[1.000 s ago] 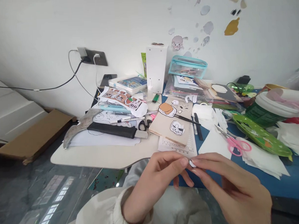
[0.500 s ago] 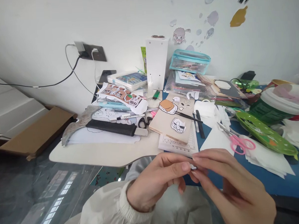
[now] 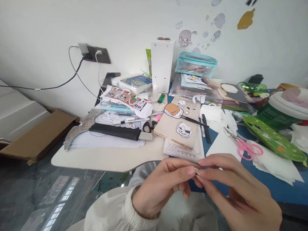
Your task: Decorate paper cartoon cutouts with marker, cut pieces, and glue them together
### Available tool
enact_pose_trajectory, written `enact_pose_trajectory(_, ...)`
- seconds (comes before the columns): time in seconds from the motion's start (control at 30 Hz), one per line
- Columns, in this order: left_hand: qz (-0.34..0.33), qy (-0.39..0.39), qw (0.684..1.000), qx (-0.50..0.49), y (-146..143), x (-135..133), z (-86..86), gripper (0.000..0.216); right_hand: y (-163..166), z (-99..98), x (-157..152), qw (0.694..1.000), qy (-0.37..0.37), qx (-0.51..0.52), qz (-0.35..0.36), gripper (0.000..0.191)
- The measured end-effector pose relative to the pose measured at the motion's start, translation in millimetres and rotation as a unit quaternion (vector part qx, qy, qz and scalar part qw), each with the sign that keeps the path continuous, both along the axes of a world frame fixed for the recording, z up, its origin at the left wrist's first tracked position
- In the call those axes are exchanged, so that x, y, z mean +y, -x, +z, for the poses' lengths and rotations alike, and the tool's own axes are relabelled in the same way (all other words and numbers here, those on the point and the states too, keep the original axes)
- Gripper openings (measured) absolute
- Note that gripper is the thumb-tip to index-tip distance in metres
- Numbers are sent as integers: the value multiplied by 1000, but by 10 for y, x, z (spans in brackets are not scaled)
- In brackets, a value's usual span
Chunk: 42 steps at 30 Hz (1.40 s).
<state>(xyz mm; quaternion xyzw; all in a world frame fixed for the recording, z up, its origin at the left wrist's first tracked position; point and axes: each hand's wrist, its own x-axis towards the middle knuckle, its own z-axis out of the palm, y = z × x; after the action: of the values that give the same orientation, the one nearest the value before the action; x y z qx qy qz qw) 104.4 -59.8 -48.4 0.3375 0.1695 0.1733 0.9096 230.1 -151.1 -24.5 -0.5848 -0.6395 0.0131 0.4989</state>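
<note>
Between my fingertips is a tiny white piece (image 3: 196,171), mostly covered, perhaps a paper cut-out. My left hand (image 3: 168,179) pinches it between thumb and forefinger. From the other side, my right hand (image 3: 237,186) has its thumb and fingertips closed on the same piece. Just beyond, a wooden board (image 3: 164,128) carries a cartoon face cut-out (image 3: 183,129), a burger-like cut-out (image 3: 173,110), several small white bits and black tweezers (image 3: 194,121). A printed sheet (image 3: 175,150) lies partly beneath the board.
Pink-handled scissors (image 3: 248,150) rest on white paper at right, beside a green pouch (image 3: 273,138) and a lidded tub (image 3: 287,104). A black-handled knife (image 3: 114,131) lies on papers at left. Behind stand a white box (image 3: 163,64) and a clear blue-edged pencil case (image 3: 196,64).
My right fingertips have shifted slightly left and closed over the small piece, so less of it shows. My left hand is nearly still.
</note>
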Motion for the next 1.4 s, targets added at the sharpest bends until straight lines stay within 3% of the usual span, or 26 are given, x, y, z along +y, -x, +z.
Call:
enact_pose_trajectory(0.4,-8,-44,999,11,-11,14,-60,37,-83,10,-13,988,109,101,37,14)
enact_pose_trajectory(0.53,-6,-67,997,28,-27,17,-58,41,-86,-11,6,985,113,124,49,13)
enact_pose_trajectory(0.7,5,-77,996,54,-30,22,-52,41,-63,-44,-42,997,48,54,-14,18)
enact_pose_trajectory(0.9,3,-92,994,62,-14,30,-47,37,-73,-3,-17,997,58,-53,-10,11)
enact_pose_trajectory(1.23,-27,-27,998,56,1,-4,-69,32,-185,-23,-41,989,103,-86,64,12)
enact_pose_trajectory(1.4,21,-33,998,52,-7,-51,-83,26,-213,-6,-17,988,118,-65,79,13)
